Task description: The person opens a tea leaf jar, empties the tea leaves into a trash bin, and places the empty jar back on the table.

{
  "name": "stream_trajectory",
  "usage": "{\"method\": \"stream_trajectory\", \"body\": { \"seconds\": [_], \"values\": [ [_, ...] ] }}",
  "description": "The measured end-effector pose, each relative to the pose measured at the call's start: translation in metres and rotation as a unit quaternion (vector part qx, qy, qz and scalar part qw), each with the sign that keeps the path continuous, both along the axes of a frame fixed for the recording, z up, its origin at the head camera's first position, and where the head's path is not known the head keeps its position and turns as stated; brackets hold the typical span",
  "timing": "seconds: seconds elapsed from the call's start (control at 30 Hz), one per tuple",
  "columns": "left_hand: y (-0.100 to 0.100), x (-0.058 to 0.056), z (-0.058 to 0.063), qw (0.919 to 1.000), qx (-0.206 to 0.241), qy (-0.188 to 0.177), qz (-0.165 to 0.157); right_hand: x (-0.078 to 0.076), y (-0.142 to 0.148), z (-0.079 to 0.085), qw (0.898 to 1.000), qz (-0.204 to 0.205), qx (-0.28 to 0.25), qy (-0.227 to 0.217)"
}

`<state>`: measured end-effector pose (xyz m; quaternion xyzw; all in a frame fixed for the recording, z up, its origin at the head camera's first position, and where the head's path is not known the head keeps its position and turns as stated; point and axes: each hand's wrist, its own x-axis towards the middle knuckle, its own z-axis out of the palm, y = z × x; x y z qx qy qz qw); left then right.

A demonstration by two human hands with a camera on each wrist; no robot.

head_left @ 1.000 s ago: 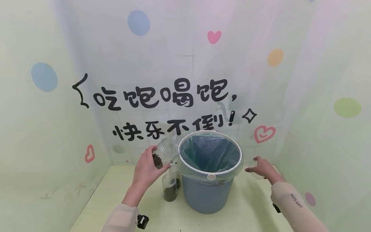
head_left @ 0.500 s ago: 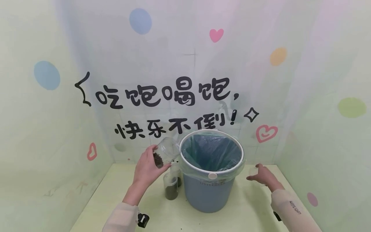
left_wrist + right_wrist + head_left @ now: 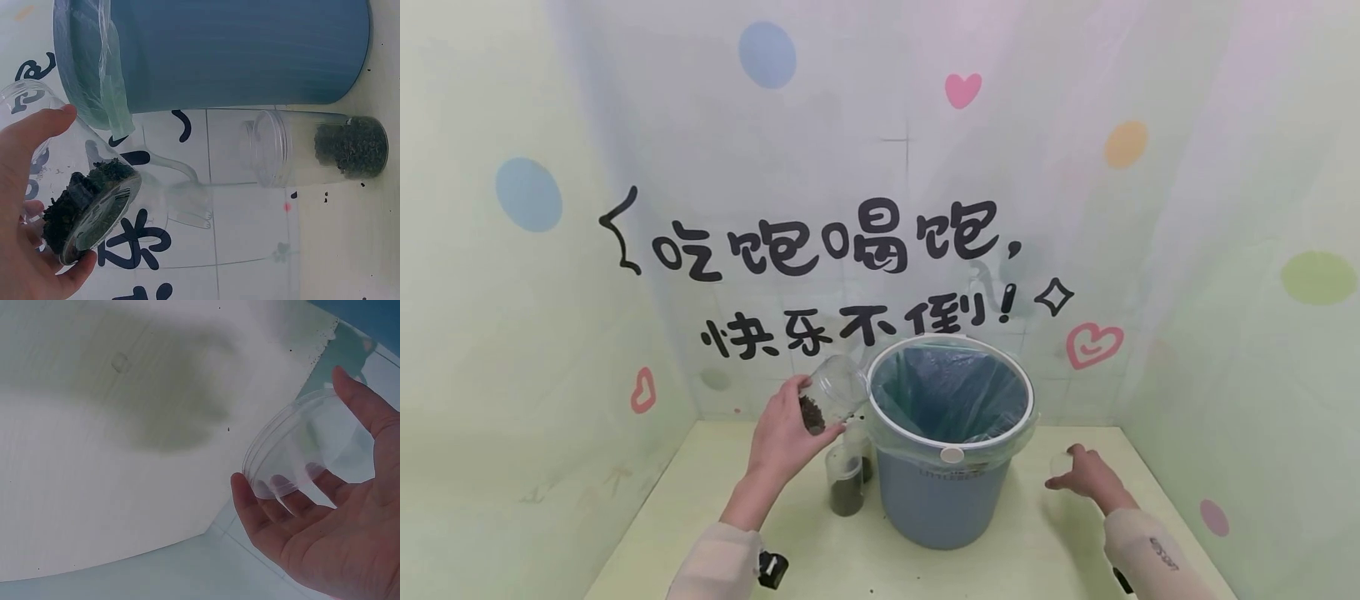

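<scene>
My left hand (image 3: 786,437) grips a clear jar (image 3: 841,385) with dark, dried, leaf-like bits (image 3: 81,194) lying near its base. The jar is tilted, its mouth towards the rim of a blue bin (image 3: 936,508) lined with a translucent green bag (image 3: 955,392). In the left wrist view, thumb and fingers wrap the jar (image 3: 87,144) from either side. To the right of the bin, my right hand (image 3: 1086,475) holds a clear round lid (image 3: 1060,465). The right wrist view has the lid (image 3: 294,444) held between thumb and fingers, above the table.
Clear jars with dark contents stand left of the bin, the front one (image 3: 846,492) partly covering another (image 3: 867,457). Dark crumbs dot the pale table (image 3: 760,554). Printed curtain-like walls (image 3: 850,117) enclose the back and both sides.
My right hand has come down a little towards the table with the lid. The left hand and its tilted jar stay almost in place, while the head view shifts slightly.
</scene>
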<state>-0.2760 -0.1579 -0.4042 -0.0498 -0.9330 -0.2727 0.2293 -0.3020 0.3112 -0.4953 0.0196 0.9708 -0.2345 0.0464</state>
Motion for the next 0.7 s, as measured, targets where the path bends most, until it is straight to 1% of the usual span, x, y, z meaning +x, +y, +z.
{"method": "stream_trajectory", "body": {
  "seconds": [0.27,0.5,0.7],
  "values": [
    [0.001,0.001,0.001,1.0000,-0.002,-0.001,-0.003,0.006,0.000,-0.010,1.000,-0.011,0.003,-0.022],
    [0.002,0.002,0.000,1.0000,-0.006,0.003,0.000,0.008,-0.002,-0.016,0.998,-0.040,0.008,-0.038],
    [0.002,0.001,-0.003,1.0000,-0.009,0.003,0.001,0.008,-0.003,-0.028,0.998,-0.043,0.016,-0.047]
  ]
}}
